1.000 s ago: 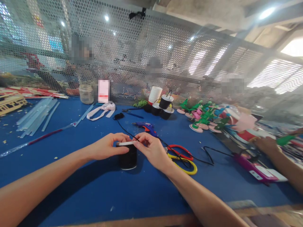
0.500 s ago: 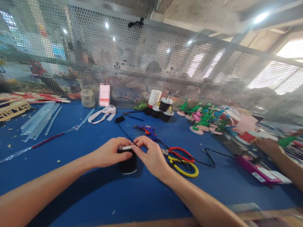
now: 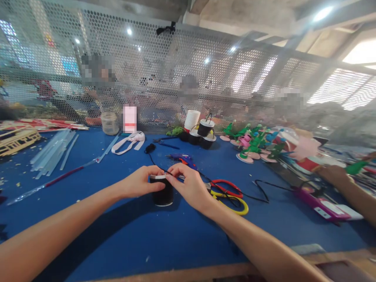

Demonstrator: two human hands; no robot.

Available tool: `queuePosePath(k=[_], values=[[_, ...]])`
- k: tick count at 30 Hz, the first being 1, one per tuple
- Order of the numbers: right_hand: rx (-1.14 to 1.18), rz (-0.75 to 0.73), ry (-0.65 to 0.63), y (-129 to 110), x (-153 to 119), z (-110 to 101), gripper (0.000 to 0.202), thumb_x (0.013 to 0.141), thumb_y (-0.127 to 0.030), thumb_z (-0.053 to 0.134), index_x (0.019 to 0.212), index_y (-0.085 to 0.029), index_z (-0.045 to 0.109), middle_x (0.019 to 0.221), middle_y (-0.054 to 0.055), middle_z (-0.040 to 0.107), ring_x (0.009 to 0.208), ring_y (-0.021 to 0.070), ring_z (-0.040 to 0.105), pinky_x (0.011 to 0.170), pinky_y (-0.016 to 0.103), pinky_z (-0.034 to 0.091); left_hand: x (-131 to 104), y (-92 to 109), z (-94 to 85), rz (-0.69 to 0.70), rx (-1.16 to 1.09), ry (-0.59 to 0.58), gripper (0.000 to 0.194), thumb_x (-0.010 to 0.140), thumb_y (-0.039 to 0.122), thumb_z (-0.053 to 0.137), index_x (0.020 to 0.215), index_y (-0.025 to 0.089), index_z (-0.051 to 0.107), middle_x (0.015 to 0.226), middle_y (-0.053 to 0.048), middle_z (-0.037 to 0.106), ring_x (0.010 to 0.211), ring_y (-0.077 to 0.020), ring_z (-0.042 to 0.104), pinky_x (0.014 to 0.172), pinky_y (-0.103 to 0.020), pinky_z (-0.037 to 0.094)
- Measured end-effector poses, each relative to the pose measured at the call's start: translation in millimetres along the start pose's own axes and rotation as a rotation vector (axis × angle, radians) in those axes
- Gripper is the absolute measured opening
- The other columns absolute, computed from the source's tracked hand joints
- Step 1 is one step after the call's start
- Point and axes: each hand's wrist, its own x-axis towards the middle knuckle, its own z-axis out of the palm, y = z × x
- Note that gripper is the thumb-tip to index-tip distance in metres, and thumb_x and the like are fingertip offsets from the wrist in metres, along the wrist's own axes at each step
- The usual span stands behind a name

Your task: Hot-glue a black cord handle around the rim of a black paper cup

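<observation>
A small paper cup (image 3: pixel 163 196) wrapped in black, with a white rim, stands a little tilted between my hands. My left hand (image 3: pixel 140 182) is closed round its rim, thumb in front and fingers at the back. With thumb and fingers, my right hand (image 3: pixel 189 187) pinches a black cord (image 3: pixel 151 158) against the rim's right side. The cord runs back to a small black bundle (image 3: pixel 150 148) on the table. Just behind the right hand lies a blue glue gun (image 3: pixel 185 159). Scissors with a red and a yellow handle (image 3: pixel 243 209) rest right of that hand.
Pliers (image 3: pixel 167 143), white cups (image 3: pixel 192 120) and black-wrapped cups with cord handles (image 3: pixel 205 128) stand at the back. Clear glue sticks (image 3: pixel 53 150) lie left. Green figures (image 3: pixel 254 143), a purple power strip (image 3: pixel 321 207) and another person's hand (image 3: pixel 335 176) are right. A mesh partition (image 3: pixel 164 86) closes the back.
The view has shifted slightly. My hands and the cup sit a little higher and farther right in the picture. Both grips look much the same.
</observation>
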Motion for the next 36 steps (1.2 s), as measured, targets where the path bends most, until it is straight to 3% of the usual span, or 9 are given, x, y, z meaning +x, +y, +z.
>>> queuePosePath(k=[8, 12, 15, 17, 20, 25, 30, 32, 36], values=[[-0.058, -0.006, -0.018, -8.2, -2.3, -0.7, 0.011, 0.071, -0.017, 0.055, 0.061, -0.018, 0.049, 0.072, 0.002, 0.060, 0.068, 0.0136, 0.056, 0.065, 0.026, 0.044, 1.0, 9.4, 2.8, -0.031, -0.102, 0.041, 0.014, 0.071, 0.026, 0.048, 0.065, 0.014, 0.048, 0.063, 0.003, 0.047, 0.062, -0.0105, 0.044, 0.060, -0.022, 0.036], [-0.035, 0.044, -0.064, -5.8, 13.2, -18.7, 0.011, 0.072, -0.027, 0.056, 0.076, -0.016, 0.056, 0.081, 0.004, 0.063, 0.073, 0.0137, 0.059, 0.068, 0.025, 0.045, -3.0, 9.2, 1.7, -0.044, -0.179, 0.046, 0.013, 0.069, 0.025, 0.050, 0.063, 0.015, 0.046, 0.068, 0.001, 0.051, 0.069, -0.0134, 0.047, 0.065, -0.024, 0.037], [-0.330, 0.197, 0.033, 12.3, 35.0, -38.4, 0.020, 0.081, -0.030, 0.045, 0.087, -0.014, 0.056, 0.088, 0.006, 0.063, 0.081, 0.0141, 0.058, 0.074, 0.025, 0.044, -4.7, 4.2, 1.5, -0.046, -0.253, 0.083, 0.015, 0.068, 0.026, 0.052, 0.061, 0.015, 0.046, 0.081, -0.003, 0.057, 0.085, -0.0177, 0.051, 0.075, -0.027, 0.038], [-0.548, 0.377, -0.023, 30.6, 48.5, -46.1, 0.020, 0.081, -0.026, 0.045, 0.088, -0.012, 0.058, 0.092, 0.009, 0.062, 0.089, 0.0187, 0.056, 0.079, 0.030, 0.041, -4.7, -0.4, 2.6, -0.064, -0.271, 0.112, 0.015, 0.068, 0.027, 0.053, 0.062, 0.016, 0.045, 0.083, -0.002, 0.058, 0.089, -0.0187, 0.051, 0.078, -0.028, 0.037], [-0.593, 0.504, -0.117, 57.0, 61.5, -42.9, 0.017, 0.075, -0.023, 0.057, 0.086, -0.009, 0.060, 0.092, 0.011, 0.061, 0.089, 0.0226, 0.056, 0.079, 0.035, 0.042, -4.3, -5.9, 5.4, -0.072, -0.290, 0.137, 0.017, 0.068, 0.028, 0.053, 0.061, 0.016, 0.044, 0.083, -0.002, 0.058, 0.092, -0.0200, 0.051, 0.079, -0.029, 0.037], [-0.544, 0.627, -0.123, 76.1, 68.5, -26.6, 0.028, 0.082, -0.027, 0.050, 0.107, -0.015, 0.050, 0.107, 0.008, 0.053, 0.090, 0.0180, 0.055, 0.074, 0.036, 0.046, -5.7, -10.0, 6.4, -0.013, -0.260, 0.132, 0.017, 0.070, 0.027, 0.052, 0.062, 0.016, 0.041, 0.086, -0.003, 0.056, 0.095, -0.0203, 0.049, 0.083, -0.030, 0.034], [-0.338, 0.590, -0.021, 57.1, 57.7, -40.6, 0.038, 0.070, -0.012, 0.058, 0.106, -0.008, 0.046, 0.079, 0.007, 0.061, 0.065, 0.0144, 0.057, 0.057, 0.026, 0.046, -6.1, -12.1, 4.8, -0.012, -0.240, 0.125, 0.018, 0.071, 0.027, 0.052, 0.062, 0.016, 0.042, 0.085, -0.003, 0.055, 0.094, -0.0193, 0.049, 0.083, -0.029, 0.034], [-0.230, 0.538, -0.021, 41.1, 46.7, -50.4, 0.032, 0.070, -0.013, 0.056, 0.101, -0.011, 0.048, 0.073, 0.001, 0.060, 0.057, 0.0096, 0.055, 0.052, 0.021, 0.045, -5.4, -14.1, 5.7, -0.019, -0.274, 0.142, 0.019, 0.071, 0.029, 0.052, 0.062, 0.016, 0.043, 0.083, -0.002, 0.055, 0.091, -0.0186, 0.050, 0.081, -0.029, 0.035], [0.004, 0.437, -0.054, 11.0, 19.9, -57.9, 0.015, 0.070, -0.027, 0.055, 0.071, -0.013, 0.054, 0.052, -0.004, 0.051, 0.042, 0.0069, 0.047, 0.041, 0.018, 0.039, -3.3, -20.5, 8.3, -0.012, -0.398, 0.189, 0.022, 0.071, 0.033, 0.054, 0.063, 0.016, 0.043, 0.084, -0.002, 0.057, 0.088, -0.0173, 0.050, 0.079, -0.028, 0.037]])
